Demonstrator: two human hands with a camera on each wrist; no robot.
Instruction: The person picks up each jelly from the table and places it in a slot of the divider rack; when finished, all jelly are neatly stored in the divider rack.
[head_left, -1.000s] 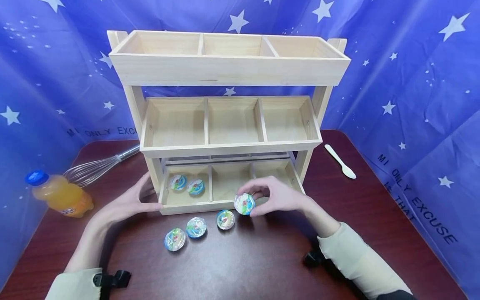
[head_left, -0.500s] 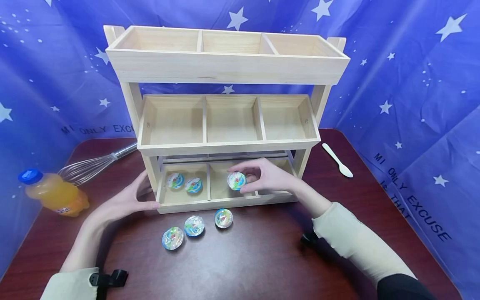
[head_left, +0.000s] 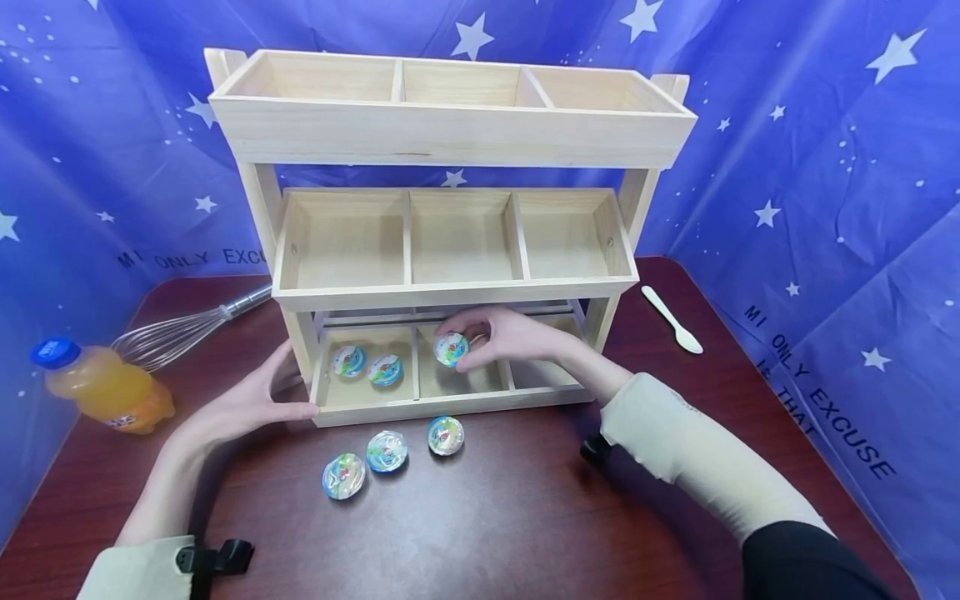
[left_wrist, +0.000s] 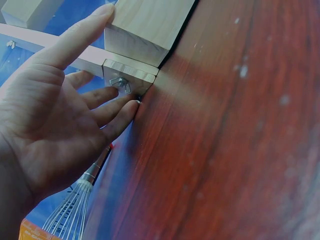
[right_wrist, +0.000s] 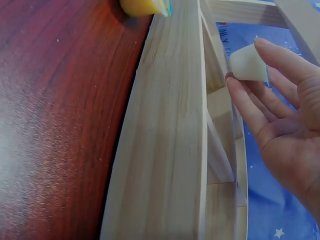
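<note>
Right fingers (right_wrist: 247,104) pinching cup (head_left: 451,350), left fingers (left_wrist: 123,118) spread

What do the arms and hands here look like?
They're a person's: the left hand and right hand wear no gloves. The sleeves are cream, with black fabric farther up the right one. A small black device sits by each wrist.

Left grip (head_left: 249,406) spread wide, right grip (head_left: 501,335) in a pinch, both forearms (head_left: 163,479) inward
</note>
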